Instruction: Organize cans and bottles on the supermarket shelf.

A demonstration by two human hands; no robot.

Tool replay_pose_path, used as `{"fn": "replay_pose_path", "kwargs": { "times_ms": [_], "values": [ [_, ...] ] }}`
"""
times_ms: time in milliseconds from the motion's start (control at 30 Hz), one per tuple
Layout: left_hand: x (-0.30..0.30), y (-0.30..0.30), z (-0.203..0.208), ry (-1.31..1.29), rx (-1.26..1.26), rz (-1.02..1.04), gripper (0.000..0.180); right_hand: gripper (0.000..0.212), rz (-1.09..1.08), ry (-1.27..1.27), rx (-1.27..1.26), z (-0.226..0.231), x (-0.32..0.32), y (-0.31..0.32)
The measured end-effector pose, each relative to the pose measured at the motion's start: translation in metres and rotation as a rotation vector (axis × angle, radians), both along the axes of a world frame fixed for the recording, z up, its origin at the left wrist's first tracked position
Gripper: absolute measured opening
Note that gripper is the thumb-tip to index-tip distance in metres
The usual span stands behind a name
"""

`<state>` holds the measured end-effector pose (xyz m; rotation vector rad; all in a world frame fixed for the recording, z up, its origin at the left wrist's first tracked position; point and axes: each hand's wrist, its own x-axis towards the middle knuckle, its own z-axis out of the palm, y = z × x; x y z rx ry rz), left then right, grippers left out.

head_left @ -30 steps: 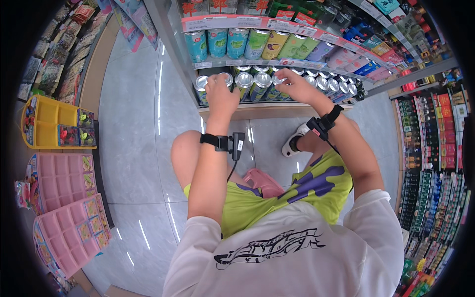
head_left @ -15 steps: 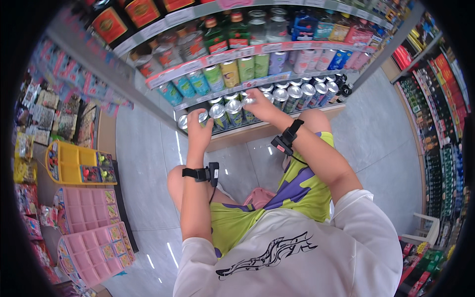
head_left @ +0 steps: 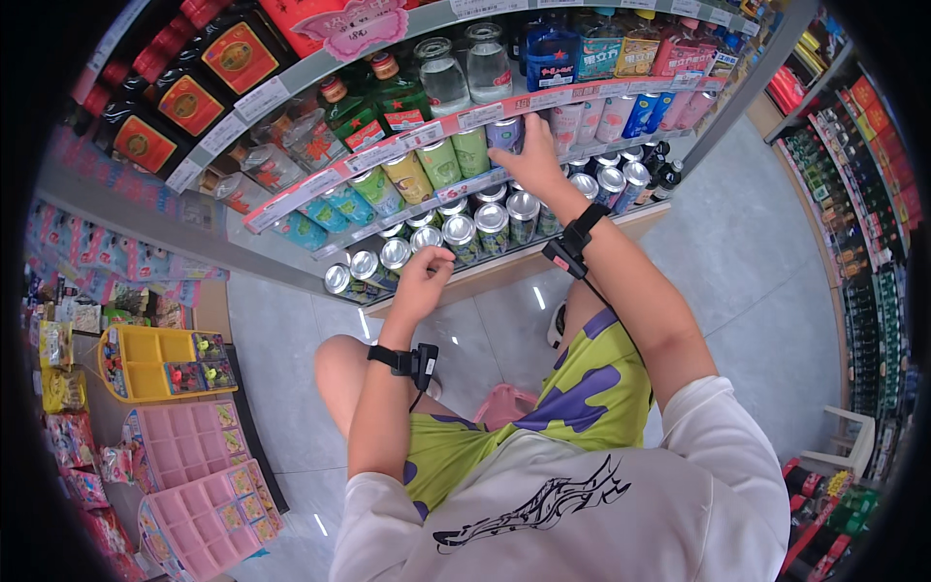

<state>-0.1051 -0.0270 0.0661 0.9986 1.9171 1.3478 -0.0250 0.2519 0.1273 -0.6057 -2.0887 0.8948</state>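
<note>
Left hand: my left hand (head_left: 424, 276) is at the front row of silver-topped cans (head_left: 461, 233) on the bottom shelf (head_left: 504, 260), fingers curled over the top of one can (head_left: 428, 240); whether I actually grip it I cannot tell.
Right hand: my right hand (head_left: 536, 160) reaches higher, to the shelf above, fingers spread narrow against a purple-grey can (head_left: 504, 133) just under the price strip (head_left: 456, 121); it touches the can, but a closed hold is not visible.
Wrists: a black strap with a small device sits on each wrist (head_left: 407, 361), the right one (head_left: 572, 242) with a thin cable running down my forearm.
Cans: the silver-topped cans stand upright, packed side by side in a curved row along the bottom shelf, between my two hands.
Above: green and pale cans (head_left: 427, 170) on the middle shelf, clear glass bottles (head_left: 465, 68) one level up.
Me: crouched on the grey tiled floor (head_left: 766, 291), knees bent, in yellow-green and purple shorts (head_left: 572, 407).
Left side: a yellow tray (head_left: 145, 354) and pink compartment trays (head_left: 184, 446) well apart from the shelf.
</note>
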Motion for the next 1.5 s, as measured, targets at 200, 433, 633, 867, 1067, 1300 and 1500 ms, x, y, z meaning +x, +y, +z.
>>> {"fn": "replay_pose_path", "kwargs": {
  "times_ms": [200,433,633,867,1067,1300,1500],
  "values": [
    [-0.008,0.042,-0.005,0.045,0.069,-0.049,0.013,0.074,-0.049,0.086,0.052,0.005,-0.012,0.006],
    [-0.003,0.057,0.002,0.005,0.111,-0.111,0.011,0.070,-0.081,0.066,0.096,-0.001,-0.014,0.006],
    [-0.009,0.051,0.013,0.095,0.184,-0.090,0.013,0.069,-0.045,0.025,0.141,-0.003,-0.017,0.014],
    [-0.012,0.033,0.021,0.101,0.170,-0.040,0.012,0.066,0.038,0.033,-0.002,-0.014,-0.018,0.037],
    [-0.011,-0.005,0.018,0.162,0.161,-0.015,0.012,0.053,0.046,-0.179,0.172,0.010,0.031,-0.050],
    [-0.006,-0.019,0.025,0.151,0.133,0.028,0.012,0.030,0.245,-0.279,-0.048,0.023,0.078,-0.060],
    [0.000,-0.018,0.020,0.177,0.119,-0.001,0.013,0.081,0.043,-0.130,0.016,0.009,0.003,-0.004]
  ]
}}
